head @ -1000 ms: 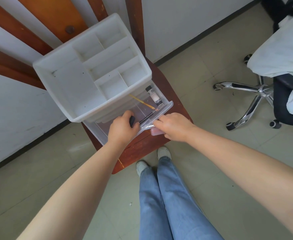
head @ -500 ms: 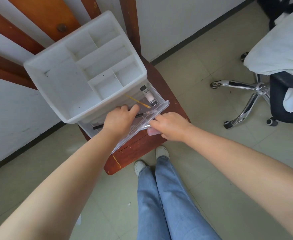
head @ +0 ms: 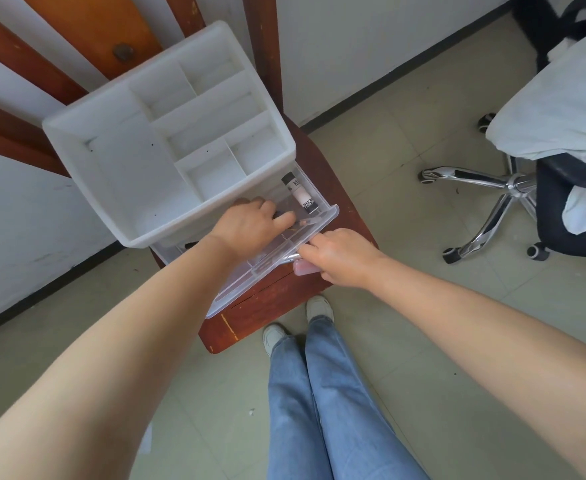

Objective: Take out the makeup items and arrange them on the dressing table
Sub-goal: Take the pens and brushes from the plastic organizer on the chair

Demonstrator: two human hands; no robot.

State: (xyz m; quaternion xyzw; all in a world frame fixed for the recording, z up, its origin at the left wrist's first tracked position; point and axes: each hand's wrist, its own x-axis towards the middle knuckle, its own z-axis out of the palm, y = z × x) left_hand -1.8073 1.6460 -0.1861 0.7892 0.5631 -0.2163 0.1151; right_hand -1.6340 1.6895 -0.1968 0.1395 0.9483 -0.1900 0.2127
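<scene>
a person reaches into the open drawer (head: 277, 261) of a white organiser (head: 166, 157) standing on a wooden chair seat (head: 270, 310).

the right hand (head: 341, 256) grips the drawer's front edge, apparently to steady it, with a pink item (head: 303, 268) tucked under its fingers. the left hand (head: 250, 225) is inside, fingers curled round a dark item (head: 278, 214); what it is cannot be told. a black-and-white tube (head: 300, 192) lies at the drawer's right end. the hand and forearm hide the remaining contents.

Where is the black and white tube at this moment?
The black and white tube lies at the right end of the open clear drawer, just right of the left hand.
</scene>
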